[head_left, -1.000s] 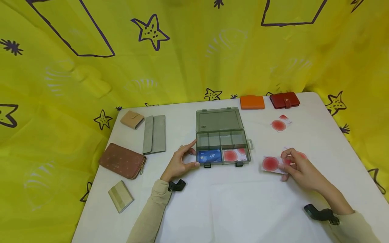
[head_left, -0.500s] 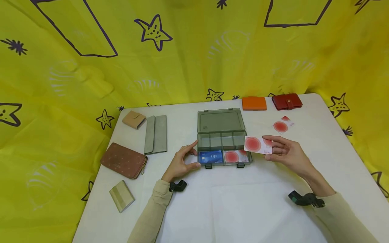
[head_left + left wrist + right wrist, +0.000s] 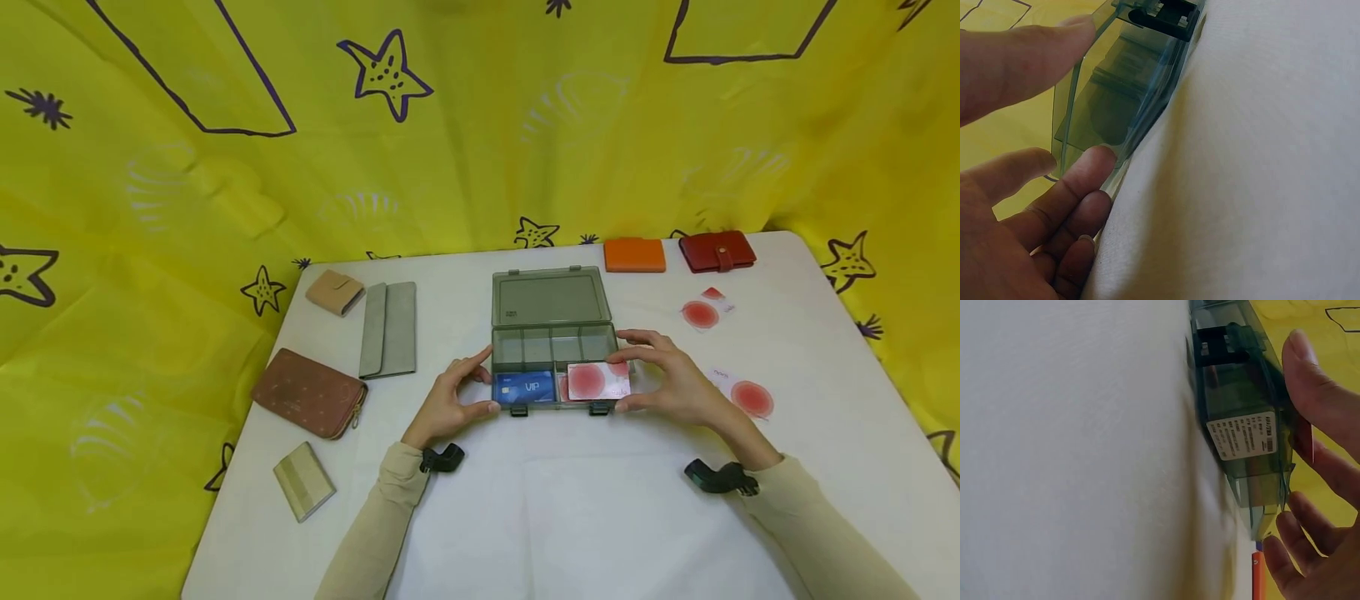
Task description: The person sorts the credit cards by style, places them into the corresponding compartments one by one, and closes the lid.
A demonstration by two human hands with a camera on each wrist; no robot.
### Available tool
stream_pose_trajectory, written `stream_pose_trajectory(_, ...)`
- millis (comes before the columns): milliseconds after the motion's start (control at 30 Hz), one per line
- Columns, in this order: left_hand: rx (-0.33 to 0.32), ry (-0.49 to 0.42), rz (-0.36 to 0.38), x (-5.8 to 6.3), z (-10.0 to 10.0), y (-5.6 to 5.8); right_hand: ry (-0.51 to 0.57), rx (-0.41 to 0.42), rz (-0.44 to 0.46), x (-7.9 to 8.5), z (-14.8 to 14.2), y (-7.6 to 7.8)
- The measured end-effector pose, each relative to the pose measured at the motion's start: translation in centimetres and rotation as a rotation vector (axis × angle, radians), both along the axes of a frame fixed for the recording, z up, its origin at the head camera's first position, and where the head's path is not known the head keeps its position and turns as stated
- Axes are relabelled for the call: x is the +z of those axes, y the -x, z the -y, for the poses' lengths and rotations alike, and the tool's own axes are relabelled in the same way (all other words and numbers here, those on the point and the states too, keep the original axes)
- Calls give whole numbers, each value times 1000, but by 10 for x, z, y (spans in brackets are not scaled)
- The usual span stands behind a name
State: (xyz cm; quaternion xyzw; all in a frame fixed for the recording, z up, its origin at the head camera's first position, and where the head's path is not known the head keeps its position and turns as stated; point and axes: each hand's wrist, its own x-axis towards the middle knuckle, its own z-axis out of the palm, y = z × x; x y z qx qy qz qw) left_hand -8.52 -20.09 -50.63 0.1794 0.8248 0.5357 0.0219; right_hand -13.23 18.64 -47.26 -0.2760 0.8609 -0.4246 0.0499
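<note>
An open, see-through green plastic box [image 3: 551,297] with compartments lies in the middle of the table. My left hand [image 3: 450,407] holds its left end, the thumb at the front corner and fingers along the side. At the right end my right hand [image 3: 678,385] pinches a white card with red circles [image 3: 588,382] over the front right compartment. Another red-patterned card shows partly beneath it. In the front left compartment sits a blue VIP card [image 3: 523,387]. The right wrist view shows a printed label [image 3: 1247,436] on the box's side.
Two red-circle cards lie to the right, a nearer card [image 3: 752,400] and a farther card [image 3: 701,315]. An orange case [image 3: 634,255] and a red wallet [image 3: 717,252] stand behind. Left are a tan wallet [image 3: 334,292], grey wallet [image 3: 388,329], brown purse [image 3: 309,393] and beige holder [image 3: 304,482].
My right hand has lifted a red-circle card off the table at the right and carried it left to the front right compartment. The left hand has stayed at the box.
</note>
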Motion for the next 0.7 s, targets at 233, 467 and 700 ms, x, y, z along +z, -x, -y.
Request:
stream_pose_trajectory(233,3,22,-12,-3,1,1,-29,28,12,3,-1,1)
stream_pose_trajectory(467,-12,36,-33,-3,2,2,-124,-99,-24,23,-48,-4)
stream_pose_trajectory(700,-9,54,-26,0,3,1,-362,-225,71,22,-115,-15)
